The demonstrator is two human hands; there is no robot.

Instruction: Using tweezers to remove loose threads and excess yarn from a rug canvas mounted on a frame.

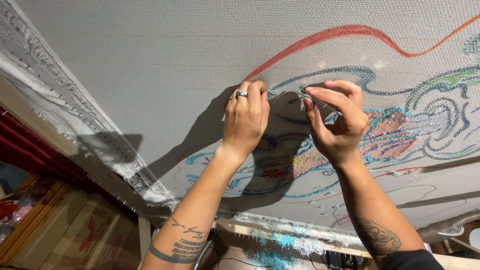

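Both forearms rise from the bottom edge toward the middle of the view. The left hand (246, 120) has its back to the camera, a ring on one finger, and its fingertips pressed flat against the stretched cloth (150, 60); its fingers are curled close together and grip nothing that shows. The right hand (336, 122) is bent at the wrist, palm turned toward the left hand, thumb and forefinger pinched on a thin metal tool (320, 101). The tool's long axis runs from about 10 o'clock to 4 o'clock, its upper end pointing toward the left hand's fingertips and meeting the cloth just beside them; whether it is tweezers or small scissors is hard to tell.

The tool sits near the middle of the cloth, on a patch of blue and teal tufted yarn lines (350, 75). A red yarn line (350, 31) sweeps off toward 2 o'clock, and pink filling lies at 3 o'clock from the right hand. Toward 10 and 11 o'clock the cloth is bare weave with room around the hands. The frayed edge of the cloth is pinned along a wooden frame (125, 175) running from 10 o'clock down to 5 o'clock. Beyond the frame, teal yarn scraps (280, 250) lie at 6 o'clock, and cardboard boxes (75, 230) stand at 8 o'clock.
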